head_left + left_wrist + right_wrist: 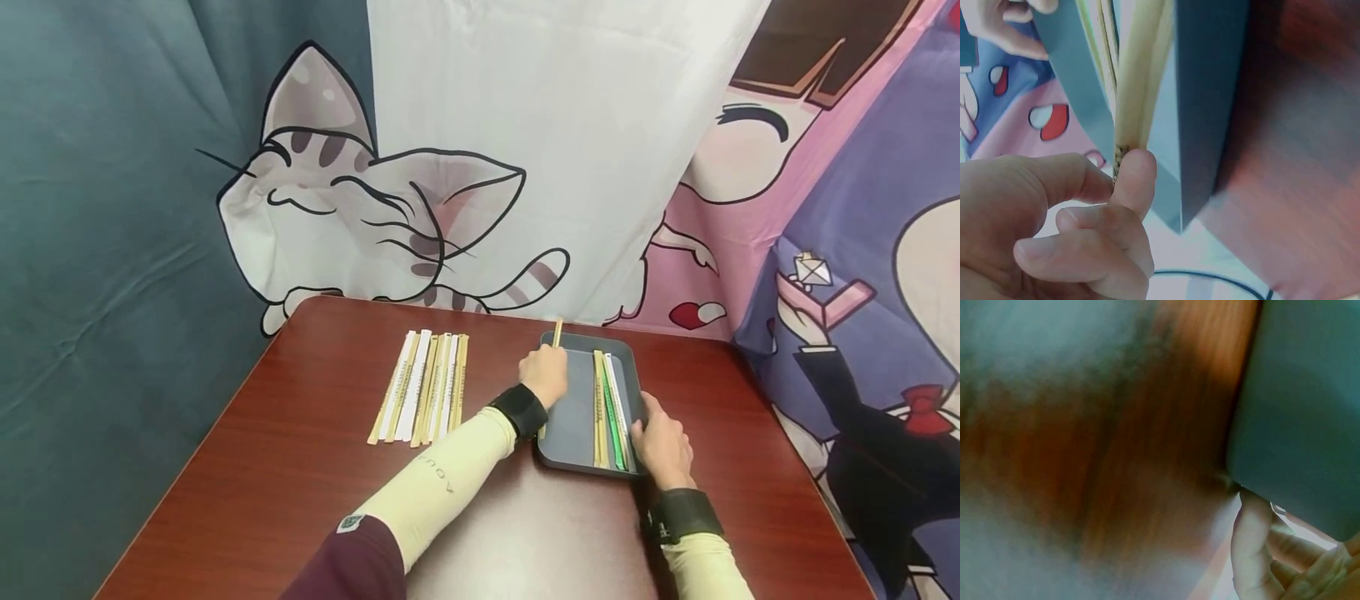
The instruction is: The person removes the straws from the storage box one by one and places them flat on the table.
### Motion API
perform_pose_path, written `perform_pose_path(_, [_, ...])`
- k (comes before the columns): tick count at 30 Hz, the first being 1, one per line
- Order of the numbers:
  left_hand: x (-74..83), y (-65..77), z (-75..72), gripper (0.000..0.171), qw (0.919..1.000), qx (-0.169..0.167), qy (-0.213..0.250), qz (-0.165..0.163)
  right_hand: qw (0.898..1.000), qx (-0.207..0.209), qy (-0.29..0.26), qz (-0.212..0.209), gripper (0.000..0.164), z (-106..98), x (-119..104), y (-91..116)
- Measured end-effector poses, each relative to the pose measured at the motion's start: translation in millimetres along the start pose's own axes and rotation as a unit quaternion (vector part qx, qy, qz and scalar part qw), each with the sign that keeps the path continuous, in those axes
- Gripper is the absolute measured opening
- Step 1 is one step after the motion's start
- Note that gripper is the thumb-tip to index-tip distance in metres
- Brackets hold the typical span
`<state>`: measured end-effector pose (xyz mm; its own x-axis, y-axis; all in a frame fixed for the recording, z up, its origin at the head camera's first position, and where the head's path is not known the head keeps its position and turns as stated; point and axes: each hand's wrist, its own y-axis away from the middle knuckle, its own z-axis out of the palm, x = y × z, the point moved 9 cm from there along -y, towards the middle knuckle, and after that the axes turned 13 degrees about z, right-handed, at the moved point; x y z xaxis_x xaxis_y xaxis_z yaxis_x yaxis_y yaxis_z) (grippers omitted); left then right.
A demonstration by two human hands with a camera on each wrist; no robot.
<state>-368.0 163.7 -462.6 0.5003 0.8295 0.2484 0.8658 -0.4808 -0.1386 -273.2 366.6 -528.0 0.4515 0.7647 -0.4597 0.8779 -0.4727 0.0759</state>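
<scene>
My left hand point(545, 372) pinches a beige paper-wrapped pair of chopsticks point(1141, 81) between thumb and index finger. In the head view the far end of this packet stands out past the fist, along the left side of a dark grey tray point(573, 400). Its near end shows below the wrist, and the middle is hidden by the hand. Inside the tray, toward the right, lie beige wrapped chopsticks point(599, 408), a green packet point(613, 417) and a white packet point(619, 400). My right hand point(663, 442) grips the tray's right edge, thumb by the rim.
Left of the tray, a row of several beige and white chopstick packets point(420, 387) lies side by side on the brown table point(300, 467). A cloth printed with a cartoon cat point(330, 225) hangs right behind the table's far edge.
</scene>
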Motion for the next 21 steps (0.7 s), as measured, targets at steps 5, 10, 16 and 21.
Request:
perform_pose_path(5, [-20.8, 6.3, -17.1, 0.01, 0.9994, 0.003, 0.03, -0.017, 1.0, -0.004, 0.001, 0.002, 0.058, -1, -2, 1])
perform_pose_path(10, [-35.9, 9.5, -24.5, 0.012, 0.9982, 0.002, 0.05, -0.033, 1.0, -0.005, 0.001, 0.001, 0.058, -3, -3, 2])
perform_pose_path(16, [-51.2, 10.1, -27.5, 0.013, 0.9983, 0.014, 0.039, -0.041, 1.0, -0.011, 0.0, 0.003, 0.057, -2, -4, 2])
perform_pose_path(21, [-66.6, 12.9, -28.9, 0.014, 0.998, 0.015, 0.026, -0.055, 1.0, -0.017, 0.001, 0.004, 0.057, -1, -4, 2])
